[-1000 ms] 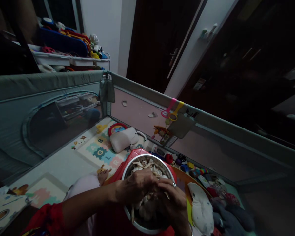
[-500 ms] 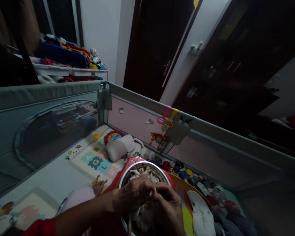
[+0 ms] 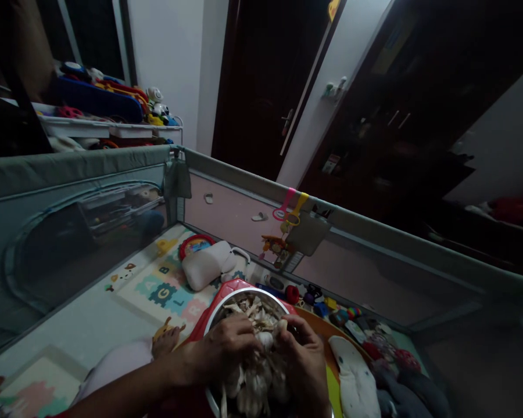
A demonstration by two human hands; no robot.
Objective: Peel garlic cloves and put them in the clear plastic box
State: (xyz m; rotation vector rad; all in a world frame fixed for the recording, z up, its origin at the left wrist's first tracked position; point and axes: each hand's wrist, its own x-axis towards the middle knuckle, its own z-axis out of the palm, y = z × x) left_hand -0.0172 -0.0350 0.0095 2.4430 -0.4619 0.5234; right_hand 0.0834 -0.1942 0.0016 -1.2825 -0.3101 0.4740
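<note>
A metal bowl [image 3: 261, 291] in front of me holds garlic bulbs [image 3: 253, 388] and loose papery skins [image 3: 244, 305]. Between the thumb and fingers of my right hand [image 3: 307, 363], at the bowl's right side, is a pale garlic clove [image 3: 280, 327]. My left hand [image 3: 229, 348] is over the left part of the bowl with its fingers curled down. Whatever those fingers may hold is hidden. Another whitish garlic piece [image 3: 265, 339] shows between the two hands.
Beneath the bowl is a red toy-like base [image 3: 230, 285]. A white pillow-like item [image 3: 207, 266] lies on the alphabet mat [image 3: 142, 305]. Toys [image 3: 320, 307] line the playpen's mesh side [image 3: 353, 261]. A patterned white cloth [image 3: 355, 374] lies at right, and a bare foot [image 3: 165, 341] at left.
My hands, formerly together over the bowl, have moved apart. The clove in my right hand now shows plainly, and more garlic is visible between them. The view has shifted slightly.
</note>
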